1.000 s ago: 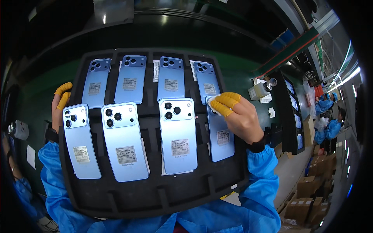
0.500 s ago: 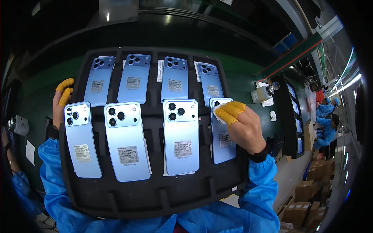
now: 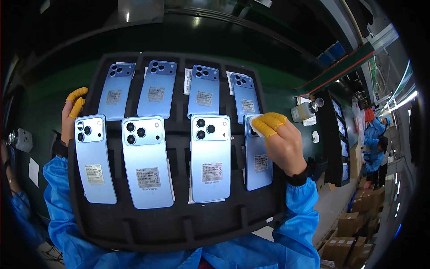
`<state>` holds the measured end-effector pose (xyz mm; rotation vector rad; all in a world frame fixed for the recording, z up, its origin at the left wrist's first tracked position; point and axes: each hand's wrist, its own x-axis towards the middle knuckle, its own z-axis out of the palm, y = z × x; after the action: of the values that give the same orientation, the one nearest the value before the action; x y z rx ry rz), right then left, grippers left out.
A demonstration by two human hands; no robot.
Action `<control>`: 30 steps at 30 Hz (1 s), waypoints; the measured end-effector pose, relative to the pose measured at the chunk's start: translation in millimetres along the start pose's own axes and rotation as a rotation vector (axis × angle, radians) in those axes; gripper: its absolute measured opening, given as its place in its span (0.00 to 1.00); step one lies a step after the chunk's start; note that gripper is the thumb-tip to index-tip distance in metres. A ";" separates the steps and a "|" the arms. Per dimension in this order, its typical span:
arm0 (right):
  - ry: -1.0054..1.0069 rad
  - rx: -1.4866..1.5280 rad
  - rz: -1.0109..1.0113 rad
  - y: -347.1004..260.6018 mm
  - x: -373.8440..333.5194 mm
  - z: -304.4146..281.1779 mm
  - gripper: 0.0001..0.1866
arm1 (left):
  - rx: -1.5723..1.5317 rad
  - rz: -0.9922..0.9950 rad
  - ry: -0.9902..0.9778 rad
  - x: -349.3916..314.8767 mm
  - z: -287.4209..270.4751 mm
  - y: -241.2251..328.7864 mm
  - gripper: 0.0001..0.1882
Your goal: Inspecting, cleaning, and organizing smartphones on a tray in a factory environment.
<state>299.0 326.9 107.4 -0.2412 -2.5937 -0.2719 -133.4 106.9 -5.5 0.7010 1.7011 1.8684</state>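
Note:
Eight would overcount by rule, so several light-blue phones lie back up in two rows on a black foam tray [image 3: 156, 231]. My right hand [image 3: 286, 145], in yellow finger cots, pinches a small white wipe [image 3: 255, 118] against the camera area of the near row's rightmost phone [image 3: 260, 172]. Its fingers hide part of that phone's lenses. My left hand [image 3: 68, 119], also in yellow finger cots, is closed at the tray's left edge, beside the near row's leftmost phone [image 3: 96, 157]. Part of this hand is hidden behind the tray.
Right of the tray stand a bottle with a metal top [image 3: 304, 110] and a crumpled white tissue [image 3: 316, 136]. Beyond them is a rack of lit screens [image 3: 344, 145]. A white dispenser bottle [image 3: 21, 140] is at the left. Cardboard boxes [image 3: 349, 222] and people in blue sit farther right.
My right hand has shifted slightly to the right and up with the wipe, still at the same phone. The view has shifted a little; my left hand stays at the tray's edge.

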 end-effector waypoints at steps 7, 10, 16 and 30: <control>-0.003 0.066 -0.049 -6.8 2.8 1.7 0.16 | -0.059 -0.010 -0.022 -2.6 -6.2 0.4 0.17; -0.025 -0.001 0.000 -6.0 -3.7 -2.8 0.16 | -0.029 0.056 -0.066 3.7 -5.2 -0.7 0.15; 0.014 0.002 -0.043 -8.1 9.7 1.5 0.15 | 0.110 0.139 -0.114 4.7 -16.3 -7.1 0.16; 0.004 0.018 -0.039 -11.6 9.7 2.9 0.15 | 0.104 0.147 -0.110 7.5 -16.7 -10.9 0.15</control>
<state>286.8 317.6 108.2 -0.1838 -2.5979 -0.2631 -149.9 100.7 -17.4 0.9763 1.7265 1.8117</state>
